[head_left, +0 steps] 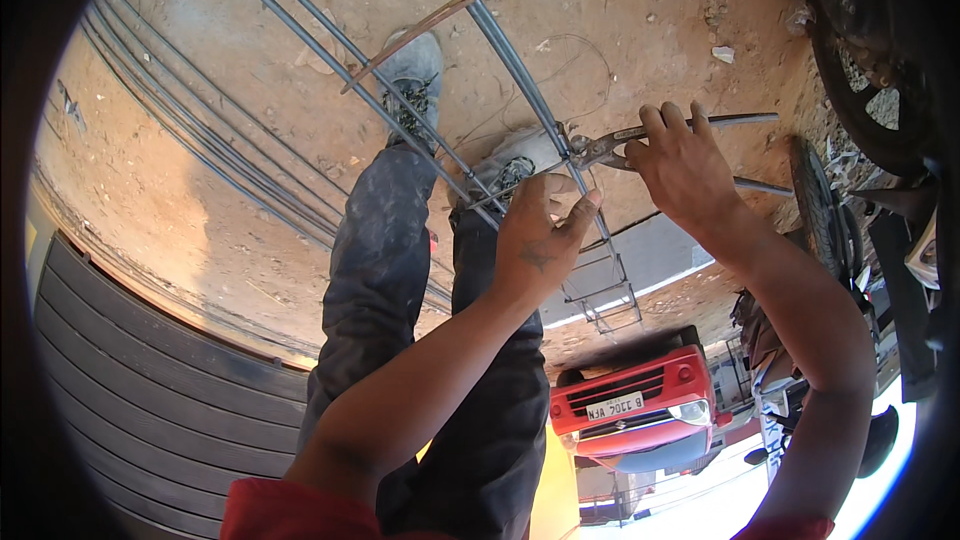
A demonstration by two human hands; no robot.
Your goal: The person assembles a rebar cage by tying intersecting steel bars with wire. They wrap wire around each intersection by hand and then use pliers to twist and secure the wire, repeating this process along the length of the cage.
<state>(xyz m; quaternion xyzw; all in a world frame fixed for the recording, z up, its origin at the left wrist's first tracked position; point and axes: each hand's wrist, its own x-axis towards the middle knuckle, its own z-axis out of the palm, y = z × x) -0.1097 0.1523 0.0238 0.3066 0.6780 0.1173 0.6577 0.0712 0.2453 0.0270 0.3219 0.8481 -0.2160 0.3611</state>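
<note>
My right hand (685,165) has its fingers wrapped over the upper handle of a pair of long-handled pincers (600,147), whose two handles stand apart and point off to my right. The head of the pincers is up against a long bar of the steel cage (515,55), where a crosspiece meets it. My left hand (540,245) is just beside that joint, fingers bent in and thumb raised next to the bar (I can't tell whether the fingertips are pinching anything or only resting there). The cage runs slantwise across my view, passing over both of my dusty shoes (412,65), with a rusty brown stirrup (435,18) spanning its bars farther up. Off to my left, a row of loose rods (200,147) lies on the reddish dirt (270,60), and beyond it stands a dark slatted gate (170,370). A red car (630,395) shows upside down past the cage's lower end, and a black wheel (815,205) is near the right edge.
</note>
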